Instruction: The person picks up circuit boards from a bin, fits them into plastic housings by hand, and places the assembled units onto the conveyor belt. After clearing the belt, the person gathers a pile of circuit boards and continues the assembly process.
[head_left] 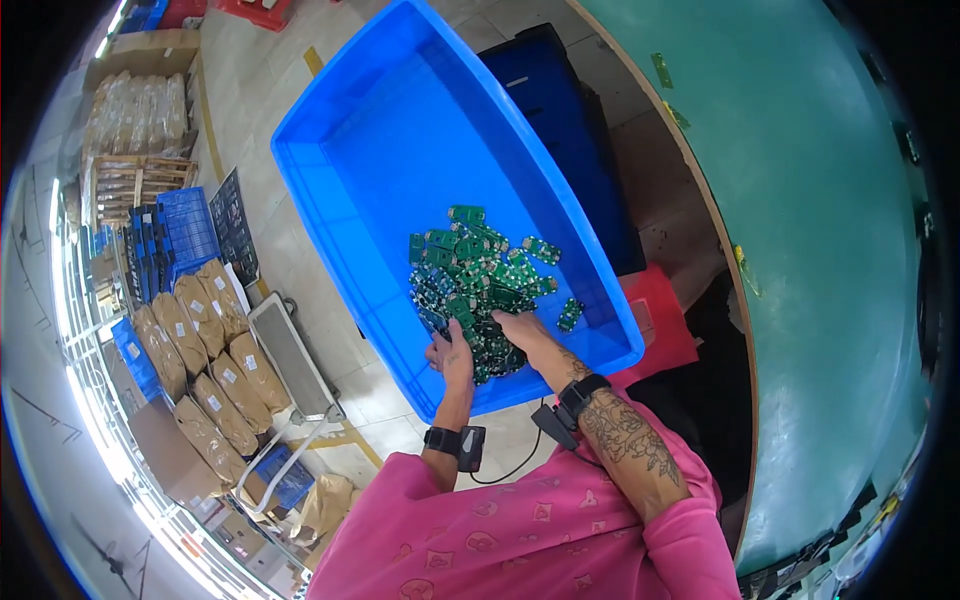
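A heap of small green circuit boards (470,255) lies in the near part of a large blue plastic tub (400,130). At the heap's near left side, my left hand (455,362) has its fingers curled and its thumb against the boards. My right hand (527,332) grips into the heap from the right, thumb pointing left and most fingers hidden by boards. The hands are a short way apart, with boards between them. A few loose boards (570,314) lie on the tub floor to the right of the heap.
On the right runs a long green-topped table (820,250). Next to the tub stand a dark blue crate (560,120) and a red item (660,325). Left on the floor are a trolley (290,355), brown paper packages (215,385) and blue crates (187,225). Black straps with small devices circle both wrists.
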